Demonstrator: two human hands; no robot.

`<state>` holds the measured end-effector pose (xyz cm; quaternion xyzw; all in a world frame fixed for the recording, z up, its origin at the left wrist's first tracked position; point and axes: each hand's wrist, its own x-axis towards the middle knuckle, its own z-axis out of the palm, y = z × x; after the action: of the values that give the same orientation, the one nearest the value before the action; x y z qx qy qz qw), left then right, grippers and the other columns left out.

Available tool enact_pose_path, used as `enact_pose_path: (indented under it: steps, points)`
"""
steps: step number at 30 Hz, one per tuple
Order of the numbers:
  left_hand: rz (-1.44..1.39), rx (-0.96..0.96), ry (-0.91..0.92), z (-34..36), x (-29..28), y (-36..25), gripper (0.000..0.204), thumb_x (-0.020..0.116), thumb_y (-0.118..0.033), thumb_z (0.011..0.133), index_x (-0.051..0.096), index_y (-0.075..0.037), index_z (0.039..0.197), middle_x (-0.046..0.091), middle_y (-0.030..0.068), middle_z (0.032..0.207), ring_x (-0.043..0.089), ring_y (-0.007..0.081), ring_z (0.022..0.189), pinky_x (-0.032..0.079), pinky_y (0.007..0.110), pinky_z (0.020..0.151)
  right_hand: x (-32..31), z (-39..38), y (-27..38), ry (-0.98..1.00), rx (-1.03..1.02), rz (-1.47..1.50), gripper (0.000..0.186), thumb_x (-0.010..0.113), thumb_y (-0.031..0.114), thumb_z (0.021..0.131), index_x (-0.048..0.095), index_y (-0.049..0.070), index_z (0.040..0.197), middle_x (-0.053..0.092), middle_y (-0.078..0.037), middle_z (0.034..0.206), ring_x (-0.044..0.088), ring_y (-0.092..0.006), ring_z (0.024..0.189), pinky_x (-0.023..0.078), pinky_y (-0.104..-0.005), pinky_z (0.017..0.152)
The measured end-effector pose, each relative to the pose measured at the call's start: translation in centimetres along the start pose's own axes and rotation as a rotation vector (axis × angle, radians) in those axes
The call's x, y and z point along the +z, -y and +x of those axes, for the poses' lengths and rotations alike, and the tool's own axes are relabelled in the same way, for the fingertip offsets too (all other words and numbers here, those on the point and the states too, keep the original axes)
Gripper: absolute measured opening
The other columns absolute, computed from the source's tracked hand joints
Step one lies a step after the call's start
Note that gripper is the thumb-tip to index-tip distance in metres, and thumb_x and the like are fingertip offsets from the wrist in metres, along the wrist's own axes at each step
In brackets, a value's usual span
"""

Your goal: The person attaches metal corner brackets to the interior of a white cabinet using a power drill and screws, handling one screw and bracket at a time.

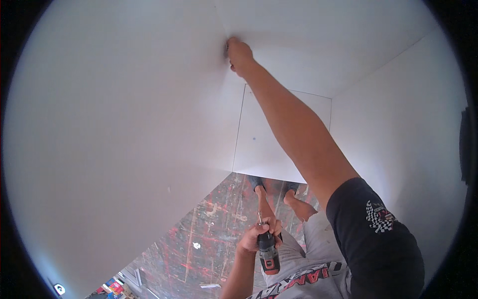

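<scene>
Clasped in the curled left hand [253, 239] is a black-and-orange-red cordless drill [269, 254], its thin metal bit pointing away from the body. Left of this grip, open floor [174, 259], streaked red and grey, reaches the slanting bottom edge of a broad, smooth white panel [124, 124]. Well ahead of the grip, the right hand [241, 56] bends its fingers at a white corner; I cannot tell whether they hold anything. Far left, small colourful items [114, 287] lie near the panel's edge.
</scene>
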<state>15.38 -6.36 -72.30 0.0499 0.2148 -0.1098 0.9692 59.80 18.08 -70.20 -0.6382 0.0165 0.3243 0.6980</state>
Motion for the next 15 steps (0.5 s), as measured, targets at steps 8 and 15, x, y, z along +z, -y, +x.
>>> enact_pose_path:
  steps: [8, 15]
  points:
    - [-0.074, 0.087, 0.013, -2.3, -1.8, 2.9, 0.039, 0.071, -0.036, 0.085, 0.046, -0.008, 0.076, 0.042, 0.0053, 0.080, 0.047, 0.0195, 0.073, 0.053, 0.040, 0.059, -0.2, -0.3, 0.3, 0.142, 0.075, 0.284, 0.024, 0.054, 0.013, 0.093, 0.042, 0.013, 0.072, 0.034, 0.000, 0.060, 0.026, -0.0104, 0.048, 0.021, -0.0267, 0.042]
    - [-0.076, 0.153, 0.022, -2.6, -2.8, 3.5, 0.036, 0.072, -0.033, 0.083, 0.047, -0.007, 0.079, 0.040, 0.0046, 0.081, 0.045, 0.0194, 0.076, 0.053, 0.041, 0.060, -0.7, -1.6, 0.2, 0.081, -0.060, 0.175, 0.016, 0.054, 0.014, 0.097, 0.052, 0.008, 0.082, 0.039, 0.001, 0.068, 0.032, -0.0113, 0.055, 0.029, -0.0279, 0.046]
